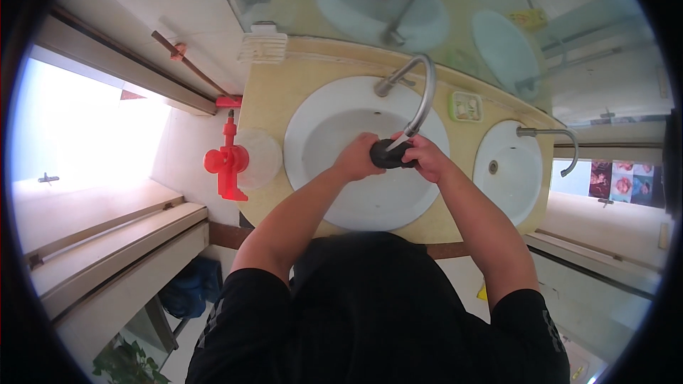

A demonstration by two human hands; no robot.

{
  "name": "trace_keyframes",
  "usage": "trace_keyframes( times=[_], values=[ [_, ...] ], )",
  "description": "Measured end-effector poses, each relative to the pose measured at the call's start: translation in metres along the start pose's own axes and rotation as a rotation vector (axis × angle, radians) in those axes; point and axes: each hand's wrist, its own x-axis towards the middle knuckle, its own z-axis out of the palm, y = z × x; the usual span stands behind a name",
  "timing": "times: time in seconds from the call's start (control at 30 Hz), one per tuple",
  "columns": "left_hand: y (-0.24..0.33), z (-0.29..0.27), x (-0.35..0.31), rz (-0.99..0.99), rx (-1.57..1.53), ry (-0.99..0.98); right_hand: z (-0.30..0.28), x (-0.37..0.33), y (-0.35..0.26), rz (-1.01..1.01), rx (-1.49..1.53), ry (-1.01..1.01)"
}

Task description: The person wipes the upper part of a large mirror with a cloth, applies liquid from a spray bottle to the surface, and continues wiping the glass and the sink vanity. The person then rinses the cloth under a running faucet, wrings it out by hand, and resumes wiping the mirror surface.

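Both hands are over a white oval washbasin (pixel 311 195), under a curved metal tap (pixel 429 85). My left hand (pixel 357 158) wraps round the left side of a small black rounded object (pixel 385 156), whose exact kind I cannot make out. From the other side, my right hand (pixel 428 159) grips the same object with bent fingers. A pale stream of water runs from the tap's spout onto its top, between the two hands. Parts of the object are hidden behind my fingers.
A green-rimmed soap dish (pixel 467 107) sits right of the tap. Further right is a second basin (pixel 523 192) with its own tap (pixel 555 132). A red pump-like fitting (pixel 228 163) is beside a translucent container (pixel 262 159) on the left. A mirror (pixel 477 35) rises behind the yellowish counter (pixel 263 96).
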Motion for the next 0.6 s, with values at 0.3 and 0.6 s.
trace_keyframes(
  times=[0.3, 0.6],
  values=[
    [0.005, -0.004, -0.006, -0.267, 0.135, 0.089, 0.027, 0.01, 0.005, 0.291, 0.404, 0.241],
    [0.01, -0.014, -0.006, -0.133, -0.273, 0.013, 0.009, 0.01, 0.005, -0.029, -0.088, -0.038]
  ],
)
